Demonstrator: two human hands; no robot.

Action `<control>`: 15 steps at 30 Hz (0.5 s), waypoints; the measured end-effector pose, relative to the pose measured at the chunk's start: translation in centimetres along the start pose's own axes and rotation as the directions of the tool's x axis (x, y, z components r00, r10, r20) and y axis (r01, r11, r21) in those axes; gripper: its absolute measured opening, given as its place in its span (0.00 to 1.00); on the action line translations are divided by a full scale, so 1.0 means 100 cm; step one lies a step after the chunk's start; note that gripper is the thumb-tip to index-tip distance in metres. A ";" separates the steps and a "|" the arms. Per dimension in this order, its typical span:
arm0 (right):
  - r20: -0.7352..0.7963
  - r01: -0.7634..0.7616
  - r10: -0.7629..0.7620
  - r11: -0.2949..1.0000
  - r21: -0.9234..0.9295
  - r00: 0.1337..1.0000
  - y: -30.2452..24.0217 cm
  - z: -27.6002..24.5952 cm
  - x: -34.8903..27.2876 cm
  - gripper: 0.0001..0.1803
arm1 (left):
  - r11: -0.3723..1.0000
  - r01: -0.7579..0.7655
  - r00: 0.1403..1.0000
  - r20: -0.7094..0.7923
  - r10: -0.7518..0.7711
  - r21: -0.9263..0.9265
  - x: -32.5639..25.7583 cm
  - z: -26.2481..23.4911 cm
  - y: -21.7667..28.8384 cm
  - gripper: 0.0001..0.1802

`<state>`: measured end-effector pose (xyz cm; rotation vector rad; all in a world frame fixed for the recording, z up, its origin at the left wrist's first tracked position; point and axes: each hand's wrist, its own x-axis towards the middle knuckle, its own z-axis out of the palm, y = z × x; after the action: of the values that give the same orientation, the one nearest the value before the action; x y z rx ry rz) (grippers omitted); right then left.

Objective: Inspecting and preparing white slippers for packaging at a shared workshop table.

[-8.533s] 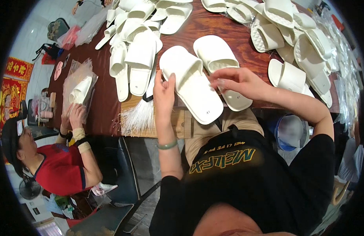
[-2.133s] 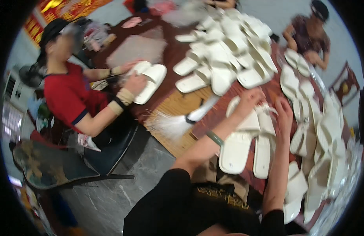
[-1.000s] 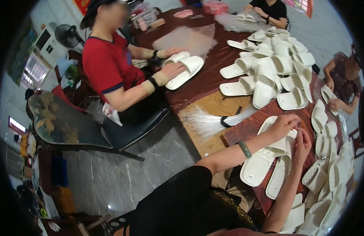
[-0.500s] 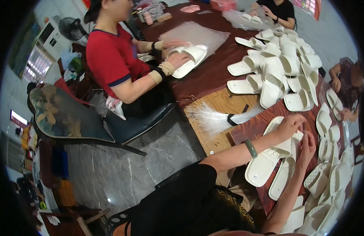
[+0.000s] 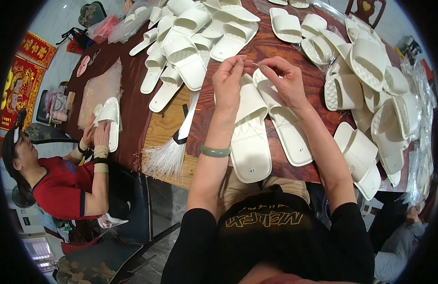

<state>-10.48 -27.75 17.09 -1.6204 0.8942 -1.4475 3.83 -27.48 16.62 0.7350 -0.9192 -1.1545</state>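
Two white slide slippers lie side by side in front of me, a left one (image 5: 252,154) and a right one (image 5: 291,135), heels toward me. Over their far, toe ends, my left hand (image 5: 230,83) and my right hand (image 5: 284,81) are raised close together, fingertips pinched. A thin, pale strand (image 5: 256,64) seems to run between the fingertips; its ends are hidden by the fingers. On my left forearm is a green bangle (image 5: 215,151). Left of the slippers, a bundle of thin, white plastic strands (image 5: 169,154), bound with a black band, lies on a plywood board (image 5: 155,125).
White slippers are heaped at the far left (image 5: 183,52), and more lie along the right side (image 5: 370,71) beside clear plastic wrap (image 5: 420,118). At left, a co-worker in a red shirt (image 5: 62,189) handles a white slipper (image 5: 113,128) on the dark red tablecloth (image 5: 129,94).
My view has turned, bringing my hands and the slipper pair to the middle. Both hands stay pinched together above the toe ends. The co-worker still has both hands at a slipper.
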 end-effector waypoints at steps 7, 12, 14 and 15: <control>-0.066 -0.049 0.048 0.999 -0.012 0.997 0.004 0.001 0.000 0.07 | 1.000 0.024 0.996 0.085 -0.024 -0.001 -0.002 0.001 -0.001 0.10; -0.052 -0.018 0.014 0.997 -0.072 0.999 0.008 0.001 0.000 0.07 | 0.998 0.038 0.994 0.105 -0.043 0.049 -0.003 -0.001 -0.002 0.09; -0.040 0.000 0.000 1.000 -0.019 0.999 0.008 0.001 0.001 0.07 | 0.999 0.033 0.992 0.123 -0.037 0.033 -0.002 -0.002 -0.003 0.09; -0.043 -0.003 0.002 1.000 -0.022 0.999 0.008 0.000 0.001 0.07 | 0.999 0.032 0.991 0.132 -0.036 0.026 -0.002 -0.002 -0.004 0.09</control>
<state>-10.49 -28.16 16.39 -1.6095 0.9392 -1.4809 3.83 -27.37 16.17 0.7021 -1.0366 -1.2358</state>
